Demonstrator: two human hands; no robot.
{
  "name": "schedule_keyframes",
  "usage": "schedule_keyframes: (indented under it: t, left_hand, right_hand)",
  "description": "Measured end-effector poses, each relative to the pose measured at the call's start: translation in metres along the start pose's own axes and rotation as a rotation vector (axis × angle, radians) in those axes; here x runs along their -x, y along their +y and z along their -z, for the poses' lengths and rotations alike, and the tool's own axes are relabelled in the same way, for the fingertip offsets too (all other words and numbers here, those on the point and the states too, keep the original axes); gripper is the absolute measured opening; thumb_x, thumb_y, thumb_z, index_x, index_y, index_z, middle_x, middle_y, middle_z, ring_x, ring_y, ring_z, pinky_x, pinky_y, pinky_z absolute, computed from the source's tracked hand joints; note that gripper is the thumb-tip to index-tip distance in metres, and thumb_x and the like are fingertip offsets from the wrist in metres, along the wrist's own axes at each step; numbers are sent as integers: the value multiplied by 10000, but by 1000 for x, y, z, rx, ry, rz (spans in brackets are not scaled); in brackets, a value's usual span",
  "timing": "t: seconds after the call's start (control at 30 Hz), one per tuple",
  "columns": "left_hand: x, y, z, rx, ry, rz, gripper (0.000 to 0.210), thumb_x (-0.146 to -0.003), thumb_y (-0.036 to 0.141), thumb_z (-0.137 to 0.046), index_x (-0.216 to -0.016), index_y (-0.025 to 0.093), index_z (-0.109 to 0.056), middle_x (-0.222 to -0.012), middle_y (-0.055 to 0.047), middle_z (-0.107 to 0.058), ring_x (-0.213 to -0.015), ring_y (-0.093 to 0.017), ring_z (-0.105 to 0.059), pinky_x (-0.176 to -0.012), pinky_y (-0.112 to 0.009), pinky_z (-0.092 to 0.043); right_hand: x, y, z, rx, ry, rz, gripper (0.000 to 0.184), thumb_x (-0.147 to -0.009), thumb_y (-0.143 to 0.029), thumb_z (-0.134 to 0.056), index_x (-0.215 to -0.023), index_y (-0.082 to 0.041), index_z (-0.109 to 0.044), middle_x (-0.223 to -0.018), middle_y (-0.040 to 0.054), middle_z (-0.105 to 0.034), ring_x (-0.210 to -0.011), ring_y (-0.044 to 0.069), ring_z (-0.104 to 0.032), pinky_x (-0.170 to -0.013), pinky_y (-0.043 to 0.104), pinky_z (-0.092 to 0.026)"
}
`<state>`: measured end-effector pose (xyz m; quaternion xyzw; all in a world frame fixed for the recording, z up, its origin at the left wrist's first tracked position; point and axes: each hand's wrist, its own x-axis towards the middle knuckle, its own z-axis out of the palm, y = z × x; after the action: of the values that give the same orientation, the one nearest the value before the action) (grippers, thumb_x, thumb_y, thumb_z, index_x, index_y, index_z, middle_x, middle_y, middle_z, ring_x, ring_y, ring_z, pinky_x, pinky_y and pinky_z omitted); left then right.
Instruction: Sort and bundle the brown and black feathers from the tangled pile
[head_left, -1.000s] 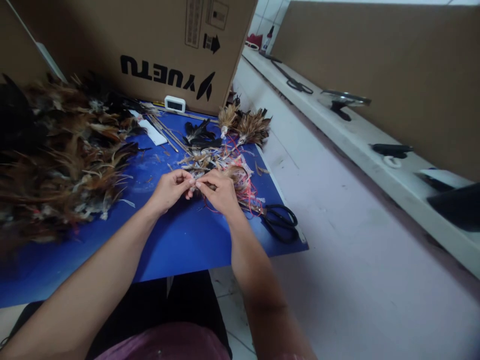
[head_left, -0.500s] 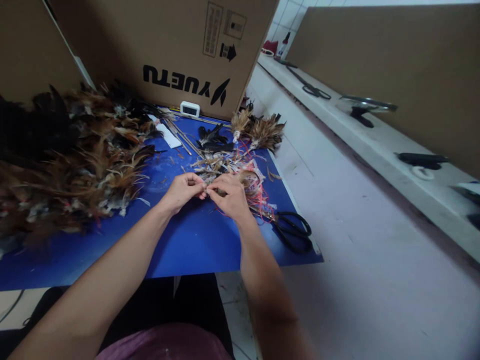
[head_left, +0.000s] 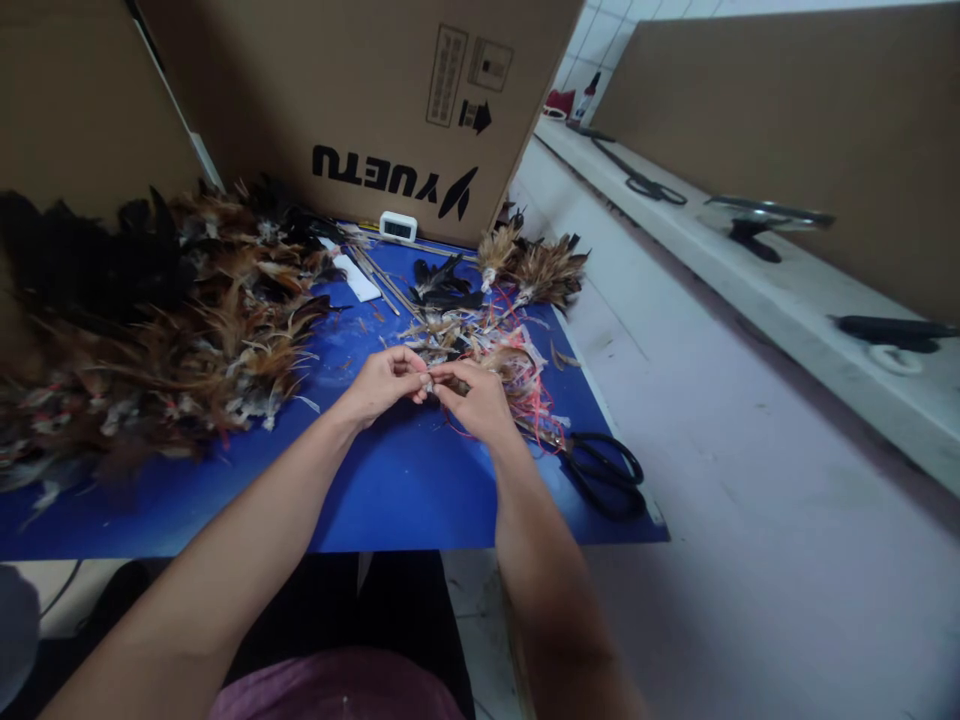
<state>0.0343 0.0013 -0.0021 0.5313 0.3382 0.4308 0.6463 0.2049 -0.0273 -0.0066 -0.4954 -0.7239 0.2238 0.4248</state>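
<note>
My left hand and my right hand meet over the blue tabletop, fingertips pinched close together. Between them shows a small whitish bit, likely the quill end of a feather bundle; the fingers hide most of it. Just beyond and to the right lies a loose pile of brown and pale feathers mixed with pink-red string. Black-handled scissors rest right of my right hand, their blades partly under the pile.
A large heap of brown and black feather bundles covers the left side. Behind stand a cardboard box, a small white digital display, thin sticks and tan feather bundles. On the right, a ledge carries tools.
The view has shifted slightly, so everything sits a little farther right. My right fingers have straightened and lifted somewhat; both hands stay together at the same spot.
</note>
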Motion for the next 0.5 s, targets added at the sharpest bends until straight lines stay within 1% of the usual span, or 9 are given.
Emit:
schedule_keyframes:
  t: [0.1,0.3,0.5]
  left_hand:
    - [0,2,-1,7,5,0,316,-629,268,-820,-771,128,-575,-570,3,-643,-518,-103,-613,-529,-221,-494]
    - [1,3,-1,14,21,39,321,-619,257,-824,-778,129,-576,-583,-3,-652,-518,-110,-628,-531,-227,-517]
    - [0,2,1,-65,84,13,370,-564,272,-863,-769,131,-589,-617,11,-646,-539,-108,-641,-533,-218,-540]
  right_hand:
    - [0,-1,1,5,9,9,202,-771,-129,-629,-928,-223,-714,-859,28,-704,-811,170,-658,-778,329,-522]
    - [0,-6,3,68,18,78,183,-777,-117,-640,-903,-241,-689,-859,13,-697,-842,178,-640,-824,353,-492]
    - [1,-9,4,120,26,121,124,-808,-151,-641,-892,-239,-667,-859,18,-691,-851,187,-626,-839,363,-466]
